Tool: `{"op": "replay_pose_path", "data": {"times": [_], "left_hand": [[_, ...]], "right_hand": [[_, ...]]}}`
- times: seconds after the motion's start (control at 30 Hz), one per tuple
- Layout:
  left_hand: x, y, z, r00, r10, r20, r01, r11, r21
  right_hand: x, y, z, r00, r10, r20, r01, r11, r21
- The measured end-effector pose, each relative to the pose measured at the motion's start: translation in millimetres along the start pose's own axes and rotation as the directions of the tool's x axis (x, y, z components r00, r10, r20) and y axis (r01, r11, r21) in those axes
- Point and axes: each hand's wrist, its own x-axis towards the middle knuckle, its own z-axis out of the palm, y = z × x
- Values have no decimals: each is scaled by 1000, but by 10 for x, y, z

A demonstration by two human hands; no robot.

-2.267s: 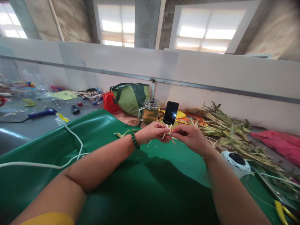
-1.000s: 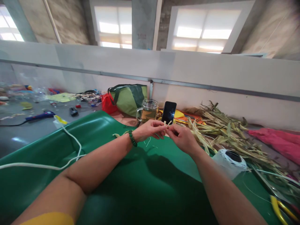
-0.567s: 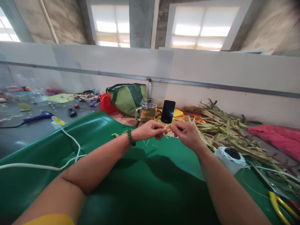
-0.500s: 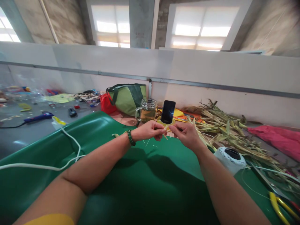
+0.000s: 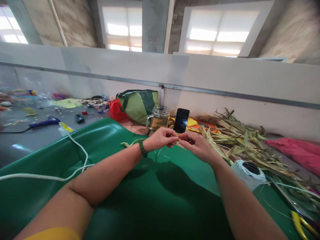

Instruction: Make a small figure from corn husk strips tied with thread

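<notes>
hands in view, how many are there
2, both the wearer's: the left hand, green bead bracelet at its wrist, and the right hand, their fingers pinching one dried leaf strip over the green mat. No other person's hands show.

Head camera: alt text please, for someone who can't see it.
The left hand and right hand pinch a small strip of dried leaf between them above a green mat. Behind stand a glass mug and a phone; dried leaves and a white thread spool lie to the right.
</notes>
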Motion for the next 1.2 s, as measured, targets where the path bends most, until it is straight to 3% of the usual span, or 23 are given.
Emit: {"op": "replay_pose_path", "data": {"times": [0.13,0.27,0.33,0.4,0.67,0.8,0.93,1.07,1.2], "left_hand": [[11,10,12,997,-33,-69,28,997,-73],[14,36,30,978,-126,-167,101,983,-152],[7,36,51,971,-175,-165,150,977,-154],[-4,20,81,978,-150,-142,130,981,-143],[-17,-17,110,998,34,-60,-40,994,-99],[-18,37,67,998,57,-35,-59,998,-32],[-28,51,64,992,83,-99,-83,997,4],[-21,24,72,991,16,-130,-25,997,-74],[-18,25,63,991,-121,-58,105,967,-231]], "right_hand": [[10,26,-9,999,-23,-45,18,995,-101],[19,13,-17,993,-32,-111,24,997,-77],[22,5,-1,980,-31,-197,16,997,-79],[26,9,32,966,-30,-255,11,997,-75],[38,-2,107,987,18,-161,-12,999,37],[19,-42,94,976,12,-216,-12,1000,1],[5,-65,67,958,24,-286,-32,999,-23],[17,-51,15,971,68,-229,-72,997,-12],[42,-16,6,973,100,-210,-98,995,19]]}}
